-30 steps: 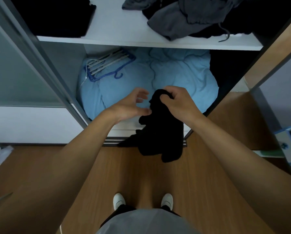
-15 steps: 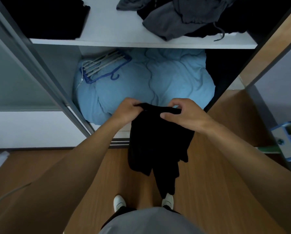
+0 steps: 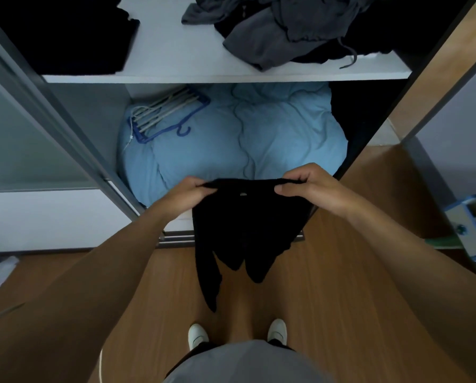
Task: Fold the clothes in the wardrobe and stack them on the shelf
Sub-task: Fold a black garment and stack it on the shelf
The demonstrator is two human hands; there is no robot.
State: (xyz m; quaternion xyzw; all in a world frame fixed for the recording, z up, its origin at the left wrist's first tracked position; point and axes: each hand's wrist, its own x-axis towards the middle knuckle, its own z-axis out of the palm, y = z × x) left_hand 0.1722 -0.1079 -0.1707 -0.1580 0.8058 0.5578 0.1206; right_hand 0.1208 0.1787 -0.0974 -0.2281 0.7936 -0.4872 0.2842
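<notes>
Black garment hangs in front of wardrobe, top edge stretched between hands. Left hand pinches left corner; right hand pinches right corner. White shelf beyond, far side.

One black garment, perhaps five hangers, two shoes

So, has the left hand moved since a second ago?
Yes. Against the light blue duvet, the left hand has drawn slightly left and toward the duvet's front edge, and now pinches the top edge of the black garment.
</notes>
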